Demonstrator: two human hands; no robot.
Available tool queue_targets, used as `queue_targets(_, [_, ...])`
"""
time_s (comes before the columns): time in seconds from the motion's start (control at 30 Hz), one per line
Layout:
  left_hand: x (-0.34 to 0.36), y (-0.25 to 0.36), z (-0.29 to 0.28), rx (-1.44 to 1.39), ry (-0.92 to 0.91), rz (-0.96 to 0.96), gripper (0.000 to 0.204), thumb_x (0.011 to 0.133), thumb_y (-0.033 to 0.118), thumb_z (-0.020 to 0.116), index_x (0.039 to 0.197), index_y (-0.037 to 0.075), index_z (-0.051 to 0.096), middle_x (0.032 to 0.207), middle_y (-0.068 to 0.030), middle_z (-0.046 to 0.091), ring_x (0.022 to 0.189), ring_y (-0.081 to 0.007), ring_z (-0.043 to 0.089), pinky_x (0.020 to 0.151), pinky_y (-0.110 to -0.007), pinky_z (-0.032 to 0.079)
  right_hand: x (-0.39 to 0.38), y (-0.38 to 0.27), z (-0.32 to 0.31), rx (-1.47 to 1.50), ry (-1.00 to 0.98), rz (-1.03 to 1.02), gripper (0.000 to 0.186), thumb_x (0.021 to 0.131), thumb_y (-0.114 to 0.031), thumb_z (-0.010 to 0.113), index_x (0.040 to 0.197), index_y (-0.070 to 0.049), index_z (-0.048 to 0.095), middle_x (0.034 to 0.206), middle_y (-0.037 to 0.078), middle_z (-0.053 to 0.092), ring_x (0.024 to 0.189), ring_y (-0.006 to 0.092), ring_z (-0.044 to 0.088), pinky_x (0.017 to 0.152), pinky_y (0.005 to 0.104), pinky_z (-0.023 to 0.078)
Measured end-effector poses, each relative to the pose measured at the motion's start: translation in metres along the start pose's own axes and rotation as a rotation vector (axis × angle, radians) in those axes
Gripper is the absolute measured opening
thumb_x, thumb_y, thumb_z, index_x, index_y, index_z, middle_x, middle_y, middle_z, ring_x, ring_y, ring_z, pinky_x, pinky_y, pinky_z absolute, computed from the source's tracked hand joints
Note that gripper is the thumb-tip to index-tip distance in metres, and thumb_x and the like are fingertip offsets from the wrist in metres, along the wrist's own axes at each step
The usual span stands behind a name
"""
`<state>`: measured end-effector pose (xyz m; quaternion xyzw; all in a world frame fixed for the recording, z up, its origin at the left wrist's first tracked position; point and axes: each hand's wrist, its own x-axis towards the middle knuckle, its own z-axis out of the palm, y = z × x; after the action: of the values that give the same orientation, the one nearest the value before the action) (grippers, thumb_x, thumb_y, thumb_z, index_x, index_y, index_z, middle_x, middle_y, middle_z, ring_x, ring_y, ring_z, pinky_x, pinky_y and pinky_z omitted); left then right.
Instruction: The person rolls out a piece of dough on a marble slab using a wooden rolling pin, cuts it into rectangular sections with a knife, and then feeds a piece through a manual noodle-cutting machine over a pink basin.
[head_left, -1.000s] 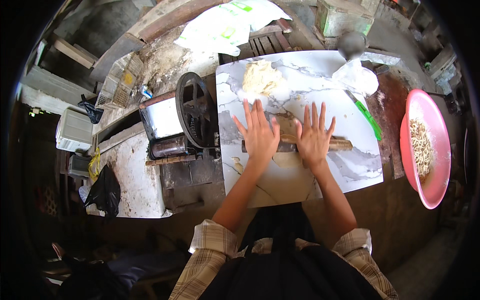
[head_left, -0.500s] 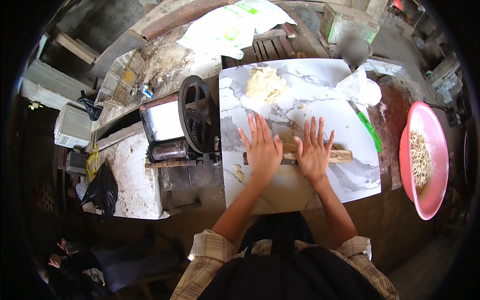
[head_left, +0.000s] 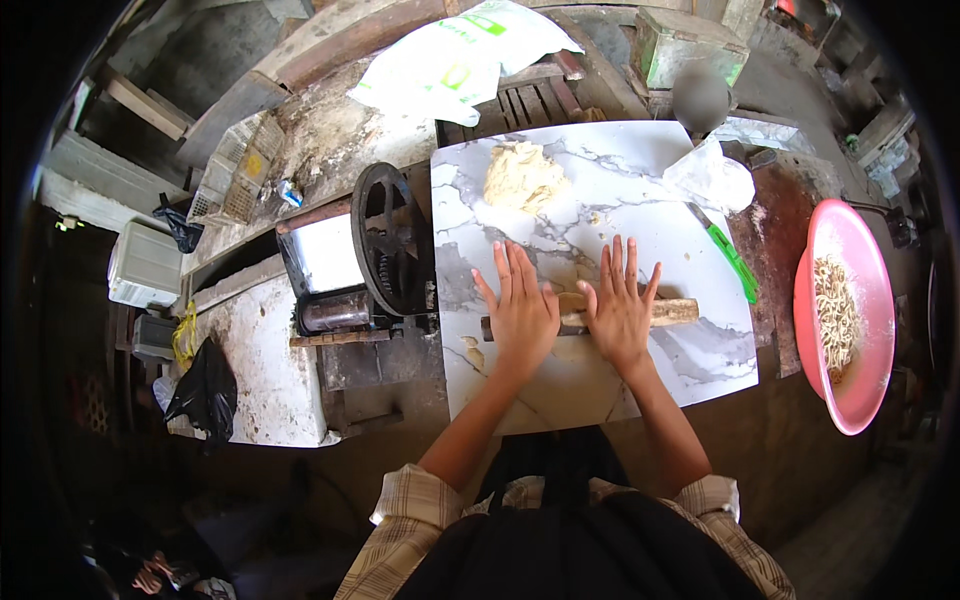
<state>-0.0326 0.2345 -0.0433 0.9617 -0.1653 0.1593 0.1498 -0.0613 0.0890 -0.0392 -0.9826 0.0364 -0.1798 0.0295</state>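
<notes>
My left hand lies palm down with fingers stretched on a wooden rolling pin. Flat on the same pin, to the right, rests my right hand, its fingers spread. The pin lies crosswise on a white marble-patterned board. Some pale dough seems to be under it between the hands, mostly covered. Beyond my left hand sits a large lump of dough. Small dough scraps are left of the pin. A green-handled knife lies near the board's right edge.
On the left stands a roller machine with a dark handwheel. A pink basin holding noodle-like strands is at the right. A white plastic bag lies on the board's far right corner; a larger white sack lies behind.
The whole view has shifted slightly. Both hands stay flat on the rolling pin, with little visible movement. At the lower left, another person's hands have changed position.
</notes>
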Motion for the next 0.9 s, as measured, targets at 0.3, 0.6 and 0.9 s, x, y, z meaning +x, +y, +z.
queue_targets(0.3, [0.046,-0.01,0.018,-0.152,-0.039,-0.083,0.061,0.091,0.023,0.04,0.136,-0.015,0.025,0.147,-0.0263,0.024,0.142,-0.0367,0.005,0.109,-0.062,0.002,0.047,0.002,0.014,-0.027,0.024,0.07,0.064,0.096,-0.044,0.033,0.135,0.005,0.039,0.15,0.014,0.026,0.143,0.0229,0.012,0.112,0.0568,0.003])
queue_targets(0.6, [0.019,0.007,-0.008,-0.035,0.022,-0.046,0.066,0.089,0.021,0.043,0.138,-0.015,0.019,0.148,-0.0281,0.016,0.141,-0.0379,0.008,0.109,-0.061,0.004,0.015,0.001,0.003,0.057,-0.015,0.011,0.06,0.096,-0.041,0.036,0.133,0.005,0.042,0.148,0.015,0.031,0.142,0.0232,0.015,0.111,0.0569,0.006])
queue_targets(0.9, [-0.005,0.014,-0.012,-0.077,0.059,-0.11,0.065,0.09,0.021,0.043,0.138,-0.015,0.018,0.148,-0.0302,0.014,0.141,-0.0408,0.007,0.11,-0.059,0.005,-0.005,0.004,0.001,0.077,0.001,-0.019,0.054,0.095,-0.034,0.042,0.132,0.006,0.043,0.144,0.017,0.036,0.139,0.0266,0.024,0.112,0.0537,0.012])
